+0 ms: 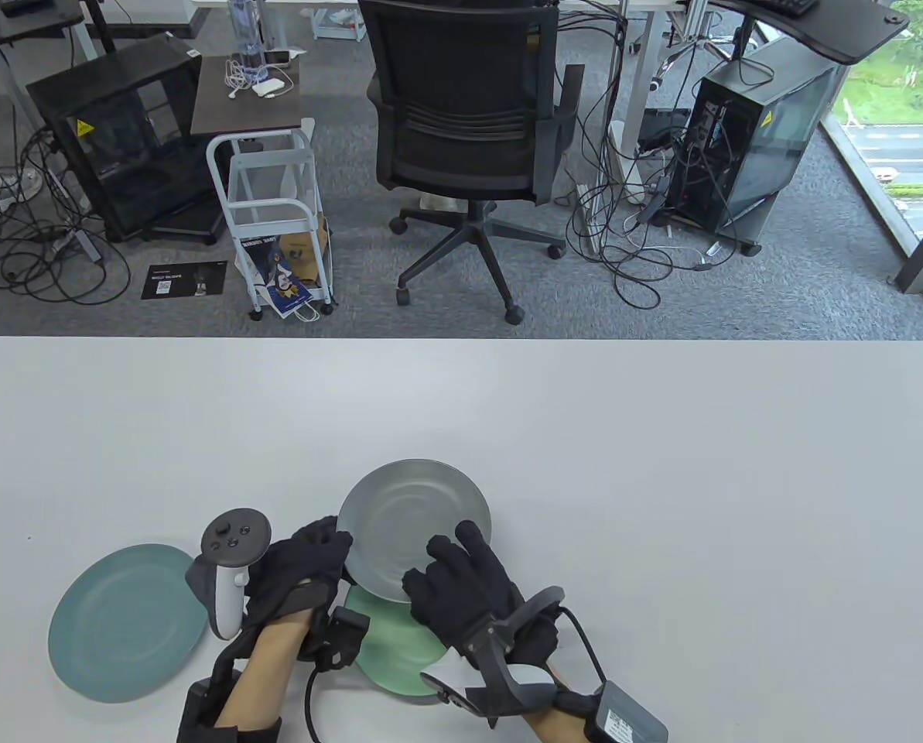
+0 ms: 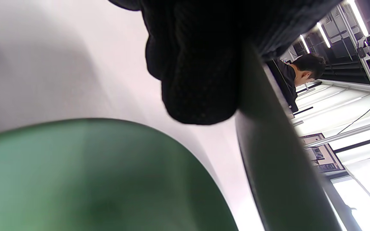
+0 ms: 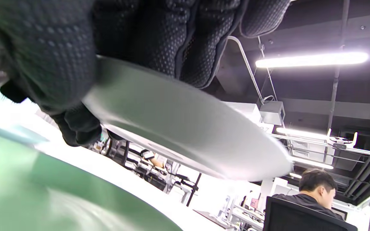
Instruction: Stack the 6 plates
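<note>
A grey plate (image 1: pixel 413 526) is held raised above the table, over a light green plate (image 1: pixel 399 654) that lies near the front edge. My right hand (image 1: pixel 461 584) grips its near right rim, fingers on top; the right wrist view shows the plate's underside (image 3: pixel 185 128) above the green plate (image 3: pixel 43 195). My left hand (image 1: pixel 310 561) holds its left rim; the left wrist view shows the rim (image 2: pixel 268 154) edge-on beside my fingers (image 2: pixel 201 80). A teal plate (image 1: pixel 124 619) lies flat at the front left, apart from both hands.
The white table (image 1: pixel 585 433) extends far and to the right. Beyond its far edge stand an office chair (image 1: pixel 469 131), a white trolley (image 1: pixel 271 209) and computer cases on the floor.
</note>
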The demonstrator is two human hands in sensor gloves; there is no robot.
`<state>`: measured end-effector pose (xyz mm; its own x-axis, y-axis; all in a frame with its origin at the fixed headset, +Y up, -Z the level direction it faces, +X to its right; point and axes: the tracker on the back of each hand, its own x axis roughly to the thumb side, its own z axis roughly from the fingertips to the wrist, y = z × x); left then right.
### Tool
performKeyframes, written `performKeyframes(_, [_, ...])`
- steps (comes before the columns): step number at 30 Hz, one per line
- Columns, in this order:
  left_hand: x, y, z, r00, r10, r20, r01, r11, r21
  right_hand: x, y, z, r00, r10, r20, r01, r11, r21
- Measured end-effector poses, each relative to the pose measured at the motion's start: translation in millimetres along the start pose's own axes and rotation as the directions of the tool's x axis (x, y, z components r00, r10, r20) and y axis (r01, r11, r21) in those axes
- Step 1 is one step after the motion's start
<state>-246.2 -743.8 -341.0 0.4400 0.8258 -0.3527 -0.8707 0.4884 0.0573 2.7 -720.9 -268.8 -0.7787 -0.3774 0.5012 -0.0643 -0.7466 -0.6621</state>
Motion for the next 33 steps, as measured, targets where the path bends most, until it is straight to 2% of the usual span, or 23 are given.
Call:
performKeyframes(5, [-3.9, 2.7, -3.9, 1.000, 0.001, -0.007, -0.001, 1.000, -0.002, -11.3, -0.3, 3.7, 1.000, 0.020, 0.004, -0.020, 1.000, -0.012])
performKeyframes(11, [-6.4, 3.5, -7.3, 0.999, -0.038, -0.008, 0.038, 0.999, -0.017, -28.1, 4.8, 9.9, 0.998, 0.027, -0.062, -0.028, 1.000, -0.003])
performKeyframes(26, [-2.9, -3.6, -8.6, 0.990, -0.135, 0.032, 0.138, 0.987, -0.086, -59.7, 21.0, 22.0, 0.977, 0.028, -0.213, -0.013, 0.997, 0.072])
performKeyframes(33, [-0.9, -6.3, -8.7, 0.983, -0.180, 0.044, 0.185, 0.975, -0.125, -71.1, 31.6, 26.9, 0.959, 0.007, -0.284, 0.035, 0.989, 0.141])
